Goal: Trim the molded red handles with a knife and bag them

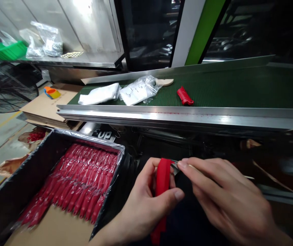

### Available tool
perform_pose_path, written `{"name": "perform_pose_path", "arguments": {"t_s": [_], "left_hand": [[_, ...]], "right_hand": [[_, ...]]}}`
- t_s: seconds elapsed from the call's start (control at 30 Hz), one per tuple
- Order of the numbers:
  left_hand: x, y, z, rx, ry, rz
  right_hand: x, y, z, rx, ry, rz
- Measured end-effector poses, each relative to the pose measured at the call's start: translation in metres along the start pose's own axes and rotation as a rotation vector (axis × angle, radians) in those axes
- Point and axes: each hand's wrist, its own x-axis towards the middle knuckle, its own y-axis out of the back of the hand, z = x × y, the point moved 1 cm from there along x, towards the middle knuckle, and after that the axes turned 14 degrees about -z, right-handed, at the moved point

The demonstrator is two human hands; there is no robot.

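Note:
My left hand (148,205) is wrapped round a long red plastic part (163,177), held upright with its thumb across the front. My right hand (223,191) pinches a slim knife (175,163), and its metal tip meets the upper right edge of the red part. Most of the knife's handle is hidden by the fingers. Beyond both hands, a short red plastic piece (184,96) lies on the green conveyor belt (228,89).
To the left stands a black box (110,146) with rows of plastic-wrapped red parts (85,177). On the belt lie white plastic bags (138,90) and a beige piece (165,82). Cardboard sheets (39,106) carry an orange-and-blue tape dispenser (52,92). A fan (3,85) stands far left.

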Motion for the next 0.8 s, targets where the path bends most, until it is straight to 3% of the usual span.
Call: {"name": "perform_pose_path", "arguments": {"t_s": [0.23,0.43,0.57,0.8], "left_hand": [[-0.002,0.001,-0.004,-0.071,0.027,-0.058],[-0.008,0.003,-0.006,-0.156,0.023,-0.185],[-0.005,0.0,-0.008,-0.337,-0.003,-0.178],[-0.002,-0.006,-0.008,-0.484,-0.018,-0.244]], "right_hand": [[0.001,-0.007,0.006,0.028,-0.017,0.033],[-0.004,-0.001,0.013,0.111,-0.162,0.188],[-0.007,0.002,-0.003,0.207,-0.054,0.103],[0.001,-0.001,-0.012,0.283,-0.006,0.143]]}}
